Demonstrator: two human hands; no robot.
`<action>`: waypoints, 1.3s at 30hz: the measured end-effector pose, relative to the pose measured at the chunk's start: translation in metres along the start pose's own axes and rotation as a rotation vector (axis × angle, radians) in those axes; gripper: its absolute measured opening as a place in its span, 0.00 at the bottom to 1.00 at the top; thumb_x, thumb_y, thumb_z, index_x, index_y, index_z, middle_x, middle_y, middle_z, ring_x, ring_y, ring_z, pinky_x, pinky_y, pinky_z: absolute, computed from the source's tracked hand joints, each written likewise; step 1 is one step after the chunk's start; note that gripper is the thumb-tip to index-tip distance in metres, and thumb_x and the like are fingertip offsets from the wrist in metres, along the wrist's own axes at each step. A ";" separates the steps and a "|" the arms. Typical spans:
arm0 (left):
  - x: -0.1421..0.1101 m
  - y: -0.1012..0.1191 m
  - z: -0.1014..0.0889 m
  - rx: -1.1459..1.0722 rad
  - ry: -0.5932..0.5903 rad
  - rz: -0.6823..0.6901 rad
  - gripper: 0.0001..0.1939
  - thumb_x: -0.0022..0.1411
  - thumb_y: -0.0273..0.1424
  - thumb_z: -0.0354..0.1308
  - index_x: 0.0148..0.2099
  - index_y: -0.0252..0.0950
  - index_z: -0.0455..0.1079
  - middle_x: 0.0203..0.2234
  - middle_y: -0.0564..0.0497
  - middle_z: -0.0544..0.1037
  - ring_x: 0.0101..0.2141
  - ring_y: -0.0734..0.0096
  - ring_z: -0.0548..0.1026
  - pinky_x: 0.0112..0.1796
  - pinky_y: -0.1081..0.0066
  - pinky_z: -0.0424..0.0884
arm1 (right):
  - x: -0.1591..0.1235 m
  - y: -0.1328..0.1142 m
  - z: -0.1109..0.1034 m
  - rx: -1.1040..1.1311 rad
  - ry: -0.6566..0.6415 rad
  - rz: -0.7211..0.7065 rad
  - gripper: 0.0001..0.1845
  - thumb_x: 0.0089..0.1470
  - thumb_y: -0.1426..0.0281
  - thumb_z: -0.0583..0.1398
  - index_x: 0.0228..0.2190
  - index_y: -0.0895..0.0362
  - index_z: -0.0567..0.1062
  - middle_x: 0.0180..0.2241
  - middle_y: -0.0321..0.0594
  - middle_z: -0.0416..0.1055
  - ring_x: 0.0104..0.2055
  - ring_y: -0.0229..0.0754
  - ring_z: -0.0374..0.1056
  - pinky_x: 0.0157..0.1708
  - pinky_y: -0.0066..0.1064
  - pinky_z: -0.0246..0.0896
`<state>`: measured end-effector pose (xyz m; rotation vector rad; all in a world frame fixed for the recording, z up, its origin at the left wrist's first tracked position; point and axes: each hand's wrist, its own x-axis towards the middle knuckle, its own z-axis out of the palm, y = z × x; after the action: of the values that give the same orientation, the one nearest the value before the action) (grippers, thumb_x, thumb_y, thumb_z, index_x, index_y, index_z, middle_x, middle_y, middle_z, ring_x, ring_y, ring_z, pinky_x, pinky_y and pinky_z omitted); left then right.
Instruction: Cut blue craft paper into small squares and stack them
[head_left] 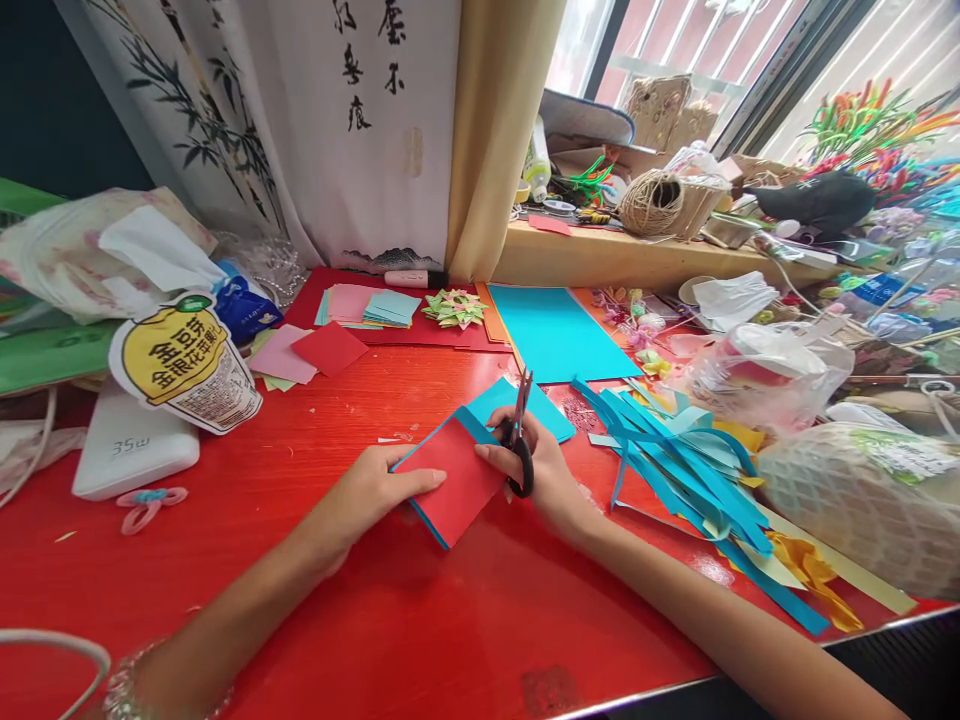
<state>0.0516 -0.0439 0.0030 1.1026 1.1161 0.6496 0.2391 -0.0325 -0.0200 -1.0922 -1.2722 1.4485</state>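
Head view, red sheet (457,478): held at the centre of the frame, between the two hands, slanted above the table (360,600), with blue paper (475,425) seen along its left edges and as a band at its top corner.
Left hand (397,482): clamped on the left edge of the red sheet, the thumb laid flat across its face, the other fingers hidden behind.
Right hand (544,475): placed just right of centre and closed around the scissors (519,455), its thumb and fingertips at the right edge of the red sheet; whether the sheet is pinched by them too cannot be told.
Scissors: held upright, black handles low in the grip, blades pointed toward the top of the frame, clear of the face of the red sheet.
Small blue sheet (553,408): laid on the table directly beyond the right hand, partly covered by it.
Large blue sheet (574,335): spread in the upper middle of the frame, well beyond both hands.
Blue strips (675,470): heaped at the right of the frame, beside the right forearm.
Folded paper flower (454,308): set above centre, with light-blue squares (391,309) stacked to its left.
Red square (330,347): laid left of centre, overlapping a pink square (282,354).
White power bank (135,445): rested at the left of the frame, far from the left hand.
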 end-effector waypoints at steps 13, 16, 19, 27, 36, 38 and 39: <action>0.000 -0.010 0.026 -0.084 0.172 0.076 0.12 0.49 0.33 0.61 0.35 0.31 0.71 0.22 0.49 0.78 0.24 0.63 0.76 0.29 0.68 0.72 | -0.007 0.001 0.006 -0.086 0.120 -0.096 0.21 0.45 0.61 0.62 0.40 0.52 0.62 0.26 0.30 0.62 0.20 0.30 0.58 0.18 0.23 0.56; 0.005 -0.006 0.012 -0.059 0.211 0.156 0.10 0.50 0.33 0.61 0.32 0.31 0.71 0.22 0.48 0.79 0.26 0.62 0.77 0.30 0.68 0.73 | 0.002 -0.010 -0.009 -0.224 0.074 -0.087 0.20 0.46 0.59 0.61 0.38 0.56 0.66 0.22 0.32 0.64 0.23 0.34 0.63 0.20 0.24 0.57; 0.008 -0.003 -0.001 -0.095 0.230 0.232 0.10 0.51 0.34 0.60 0.32 0.32 0.70 0.23 0.48 0.79 0.27 0.62 0.77 0.30 0.67 0.74 | 0.005 -0.022 -0.022 -0.355 -0.060 0.038 0.21 0.45 0.58 0.61 0.39 0.58 0.70 0.19 0.32 0.63 0.20 0.33 0.61 0.17 0.24 0.53; 0.008 -0.003 -0.001 -0.155 0.369 0.332 0.11 0.50 0.36 0.60 0.32 0.32 0.70 0.25 0.48 0.79 0.31 0.59 0.78 0.32 0.64 0.74 | -0.004 -0.027 -0.031 -0.494 -0.362 0.288 0.26 0.42 0.51 0.60 0.34 0.61 0.75 0.15 0.33 0.61 0.17 0.32 0.59 0.17 0.24 0.51; 0.005 -0.005 0.005 -0.069 0.285 0.278 0.09 0.52 0.35 0.59 0.32 0.33 0.71 0.23 0.50 0.79 0.31 0.61 0.78 0.34 0.67 0.74 | -0.007 -0.015 -0.026 -0.446 -0.427 0.303 0.29 0.40 0.49 0.60 0.36 0.60 0.74 0.17 0.33 0.62 0.19 0.34 0.60 0.17 0.24 0.52; 0.005 -0.006 0.006 -0.046 0.259 0.291 0.09 0.53 0.35 0.59 0.33 0.34 0.71 0.24 0.51 0.79 0.30 0.63 0.78 0.33 0.68 0.74 | -0.008 -0.013 -0.025 -0.436 -0.417 0.310 0.30 0.39 0.48 0.60 0.36 0.59 0.74 0.17 0.33 0.62 0.19 0.34 0.60 0.17 0.24 0.52; 0.005 -0.007 0.007 -0.039 0.254 0.295 0.09 0.54 0.35 0.58 0.33 0.34 0.70 0.24 0.51 0.79 0.30 0.63 0.78 0.33 0.68 0.74 | -0.008 -0.013 -0.024 -0.428 -0.413 0.313 0.30 0.39 0.48 0.60 0.36 0.59 0.74 0.17 0.33 0.61 0.19 0.34 0.60 0.17 0.24 0.52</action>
<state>0.0588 -0.0448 -0.0048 1.1853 1.1585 1.0629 0.2651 -0.0345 -0.0090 -1.3637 -1.8271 1.7447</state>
